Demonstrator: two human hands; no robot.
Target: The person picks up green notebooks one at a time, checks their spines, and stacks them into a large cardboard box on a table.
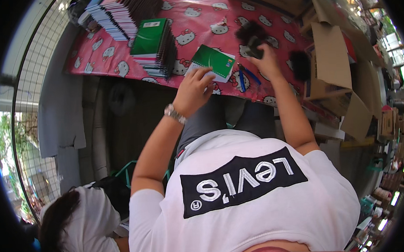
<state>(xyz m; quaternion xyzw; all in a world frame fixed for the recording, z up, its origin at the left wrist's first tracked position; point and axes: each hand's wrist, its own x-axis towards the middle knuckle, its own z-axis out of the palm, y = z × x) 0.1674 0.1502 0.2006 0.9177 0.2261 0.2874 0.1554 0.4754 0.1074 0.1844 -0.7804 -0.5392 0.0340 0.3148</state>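
Observation:
A green-covered notebook (215, 60), with white pages showing beneath, lies askew near the table's front edge. My left hand (195, 89) is at its lower left edge, fingers bent and slightly apart, with nothing visible in them. To the right of the notebook lie pliers (242, 79) with blue handles. My right hand (267, 62) reaches past them and closes on a black, fuzzy-looking bundle (251, 33), smeared by motion; its exact kind is unclear. Left of the notebook stands a stack of green spiral notebooks (148, 40), black coils facing right.
More stacked notebooks (116, 17) stand at the far left of the pink patterned table (206, 11). Another black bundle (300, 65) sits at the right, beside an open cardboard box (332, 55) with spread flaps. At lower left is another person (86, 221) in white.

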